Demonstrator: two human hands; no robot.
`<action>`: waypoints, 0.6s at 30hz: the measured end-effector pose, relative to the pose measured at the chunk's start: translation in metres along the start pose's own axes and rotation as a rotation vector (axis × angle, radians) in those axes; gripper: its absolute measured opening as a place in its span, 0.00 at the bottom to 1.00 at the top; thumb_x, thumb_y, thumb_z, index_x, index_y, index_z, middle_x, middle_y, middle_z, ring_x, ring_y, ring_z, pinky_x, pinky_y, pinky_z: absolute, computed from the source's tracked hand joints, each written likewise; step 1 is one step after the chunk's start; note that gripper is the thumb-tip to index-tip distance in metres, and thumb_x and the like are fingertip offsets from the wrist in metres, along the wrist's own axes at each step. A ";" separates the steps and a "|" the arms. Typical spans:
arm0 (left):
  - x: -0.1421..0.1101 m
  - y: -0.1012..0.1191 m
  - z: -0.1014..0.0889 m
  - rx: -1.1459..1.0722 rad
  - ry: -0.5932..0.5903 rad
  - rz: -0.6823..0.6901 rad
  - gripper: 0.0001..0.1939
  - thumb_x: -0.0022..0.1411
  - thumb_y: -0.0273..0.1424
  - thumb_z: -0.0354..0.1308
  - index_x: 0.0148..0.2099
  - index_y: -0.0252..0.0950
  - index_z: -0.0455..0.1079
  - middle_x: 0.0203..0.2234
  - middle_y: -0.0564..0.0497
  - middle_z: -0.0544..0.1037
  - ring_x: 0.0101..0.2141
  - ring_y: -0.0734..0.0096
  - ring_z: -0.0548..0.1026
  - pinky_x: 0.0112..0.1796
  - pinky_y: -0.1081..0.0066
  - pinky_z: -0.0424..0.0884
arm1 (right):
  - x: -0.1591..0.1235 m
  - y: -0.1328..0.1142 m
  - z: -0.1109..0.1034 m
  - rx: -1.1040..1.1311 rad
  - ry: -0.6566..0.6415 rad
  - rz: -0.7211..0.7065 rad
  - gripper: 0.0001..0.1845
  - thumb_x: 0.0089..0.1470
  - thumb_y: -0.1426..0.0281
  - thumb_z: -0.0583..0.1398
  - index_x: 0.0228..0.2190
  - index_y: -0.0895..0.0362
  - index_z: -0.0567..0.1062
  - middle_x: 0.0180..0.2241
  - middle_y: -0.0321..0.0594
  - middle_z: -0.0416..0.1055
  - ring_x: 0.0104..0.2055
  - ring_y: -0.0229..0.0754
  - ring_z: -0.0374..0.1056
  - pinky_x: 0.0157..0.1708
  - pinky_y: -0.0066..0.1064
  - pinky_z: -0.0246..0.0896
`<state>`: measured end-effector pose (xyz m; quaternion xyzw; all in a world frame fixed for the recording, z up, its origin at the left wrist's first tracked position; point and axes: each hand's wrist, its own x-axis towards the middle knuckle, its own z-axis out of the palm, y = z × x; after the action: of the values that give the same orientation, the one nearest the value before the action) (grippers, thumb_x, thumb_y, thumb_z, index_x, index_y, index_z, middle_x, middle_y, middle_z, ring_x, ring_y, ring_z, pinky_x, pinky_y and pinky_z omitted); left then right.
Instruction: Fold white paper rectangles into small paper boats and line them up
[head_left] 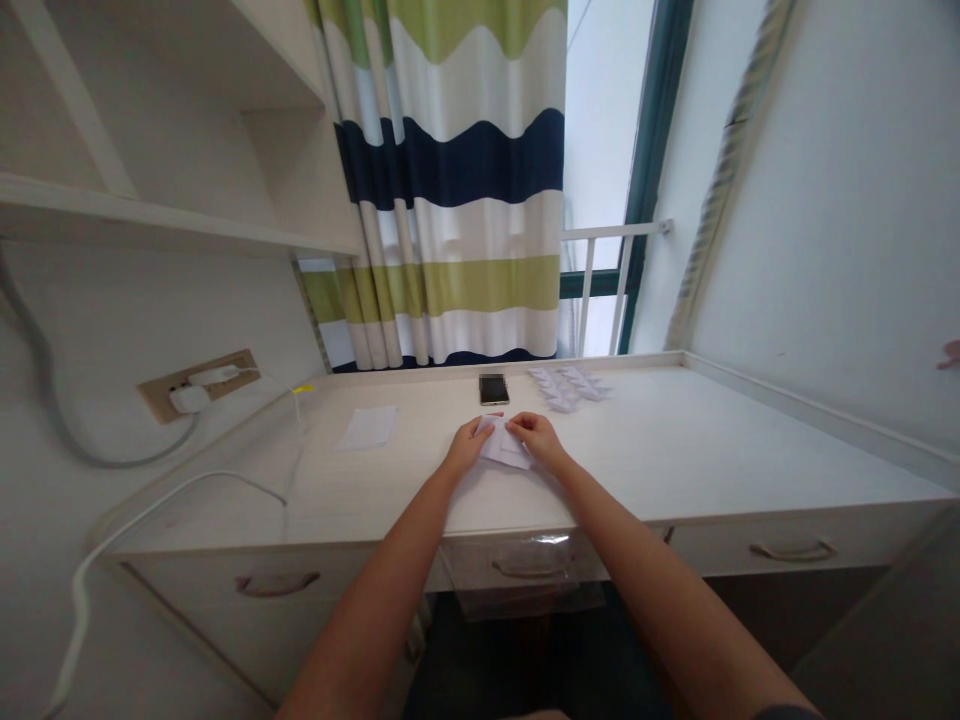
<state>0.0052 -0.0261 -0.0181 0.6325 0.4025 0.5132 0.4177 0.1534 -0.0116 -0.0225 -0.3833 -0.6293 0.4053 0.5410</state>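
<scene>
Left hand (466,445): pinching the left side of the folded paper (504,450) between thumb and curled fingers, at the end of a bare forearm slanting in over the near edge.
Right hand (538,436): pinching the upper right part of the same paper with thumb and fingertips close together, just beside the left.
Folded paper: white, creased, gripped from both sides near the middle of the counter (675,440), partly covered by fingers, with a lower edge jutting toward the near side; unclear whether touching the surface below.
Counter: pale, faintly grained, with a raised rim along the back and right.
Loose paper (368,428): white, lying flat to the left, well apart from both hands; unclear whether one sheet or several.
Phone (493,389): dark-screened, lying face up just beyond the hands, apart from them.
Folded pieces (568,388): small, white, pointed, grouped in rows right of the phone, close to the back rim; too bunched to count.
Wall outlet (199,385): fixed at left, fitted with white plugs (189,400).
Curtain (480,230): hanging behind the counter, banded in green, white and navy.
Window (604,130): partly covered by the curtain, framed in dark green, with a white railing (626,232) across the lower part.
</scene>
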 end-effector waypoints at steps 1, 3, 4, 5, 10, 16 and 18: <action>0.000 0.000 0.000 -0.001 -0.005 0.003 0.18 0.50 0.32 0.54 0.45 0.33 0.68 0.38 0.48 0.74 0.35 0.69 0.71 0.33 0.74 0.65 | 0.000 -0.001 0.000 0.000 0.002 0.000 0.13 0.34 0.61 0.59 0.16 0.59 0.67 0.13 0.30 0.59 0.17 0.31 0.51 0.18 0.26 0.44; -0.001 0.002 0.000 0.002 -0.013 0.007 0.18 0.50 0.32 0.54 0.44 0.33 0.69 0.38 0.48 0.75 0.36 0.68 0.70 0.34 0.75 0.65 | -0.001 -0.002 -0.001 0.001 0.001 0.000 0.13 0.34 0.61 0.59 0.16 0.59 0.66 0.13 0.30 0.58 0.17 0.31 0.50 0.18 0.26 0.43; -0.002 0.003 0.001 0.003 -0.017 0.010 0.18 0.50 0.32 0.54 0.44 0.33 0.69 0.38 0.48 0.75 0.37 0.68 0.70 0.34 0.75 0.65 | -0.001 -0.003 -0.001 0.004 0.000 0.001 0.13 0.35 0.61 0.59 0.16 0.59 0.66 0.13 0.30 0.57 0.17 0.31 0.50 0.18 0.26 0.42; -0.003 0.003 0.001 0.003 -0.019 0.016 0.17 0.50 0.32 0.54 0.44 0.33 0.70 0.38 0.48 0.75 0.37 0.68 0.70 0.35 0.75 0.64 | -0.002 -0.004 -0.002 0.008 0.001 0.005 0.13 0.35 0.61 0.59 0.16 0.59 0.66 0.12 0.30 0.57 0.17 0.31 0.49 0.18 0.26 0.42; -0.004 0.004 0.001 -0.005 -0.038 0.026 0.18 0.50 0.33 0.54 0.44 0.33 0.69 0.38 0.47 0.75 0.37 0.67 0.71 0.35 0.74 0.65 | -0.005 -0.008 -0.002 0.041 0.006 0.031 0.12 0.35 0.63 0.59 0.15 0.59 0.66 0.12 0.29 0.56 0.17 0.30 0.48 0.18 0.26 0.40; -0.005 0.007 0.002 -0.008 -0.046 0.024 0.18 0.49 0.34 0.56 0.43 0.33 0.70 0.41 0.47 0.74 0.40 0.65 0.69 0.40 0.71 0.63 | -0.005 -0.010 -0.001 0.077 0.012 0.060 0.11 0.34 0.64 0.59 0.13 0.58 0.65 0.11 0.29 0.54 0.16 0.30 0.47 0.17 0.26 0.39; -0.006 0.008 0.003 -0.029 -0.060 0.020 0.19 0.47 0.35 0.57 0.43 0.33 0.70 0.41 0.46 0.73 0.41 0.65 0.69 0.40 0.71 0.63 | -0.005 -0.010 -0.002 0.086 0.012 0.062 0.11 0.34 0.65 0.59 0.13 0.58 0.64 0.11 0.28 0.53 0.16 0.30 0.47 0.17 0.26 0.40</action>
<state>0.0075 -0.0343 -0.0127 0.6453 0.3761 0.5040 0.4337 0.1551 -0.0196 -0.0144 -0.3818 -0.5958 0.4462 0.5479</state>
